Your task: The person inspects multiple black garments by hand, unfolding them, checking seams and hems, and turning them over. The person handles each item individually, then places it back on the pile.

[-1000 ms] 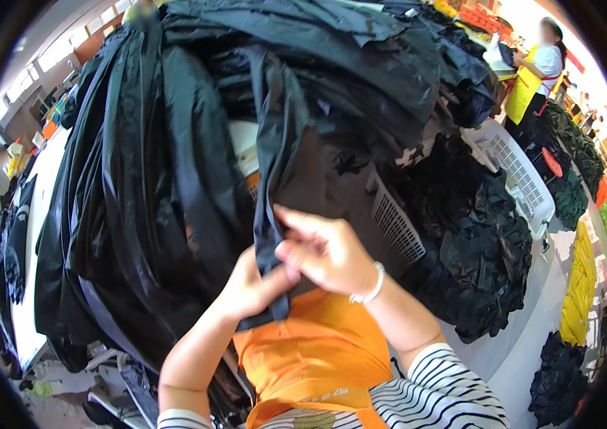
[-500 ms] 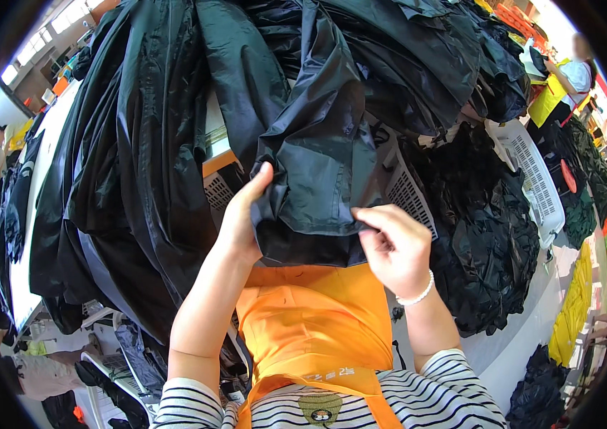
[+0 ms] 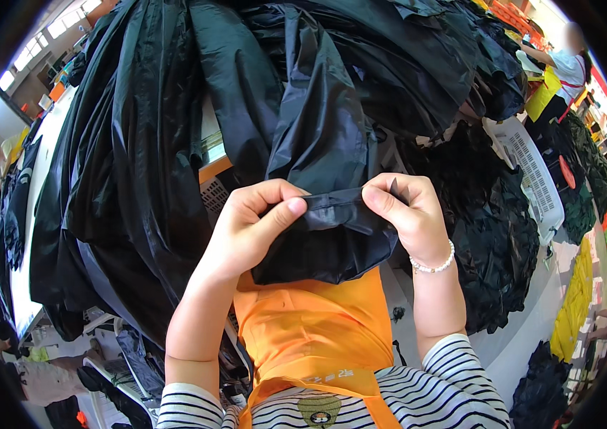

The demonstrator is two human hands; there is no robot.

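Observation:
A black shiny garment [image 3: 317, 136] hangs down from a big heap of black clothing in front of me. My left hand [image 3: 250, 229] pinches its lower hem between thumb and fingers. My right hand [image 3: 407, 214], with a bead bracelet on the wrist, grips the same hem a little to the right. The cloth between both hands is pulled taut and folded over, and the loose end [image 3: 325, 250] droops above my orange apron [image 3: 310, 332].
More black garments [image 3: 124, 179] hang at the left. A white plastic basket [image 3: 532, 179] and dark clothing piles [image 3: 496, 250] are at the right. Another person in a yellow apron [image 3: 554, 79] stands at the upper right. Yellow cloth [image 3: 575, 307] lies at the right edge.
Both hands have come closer to the camera and nearer together. The hem is now stretched between them, gripped at the edge rather than from underneath.

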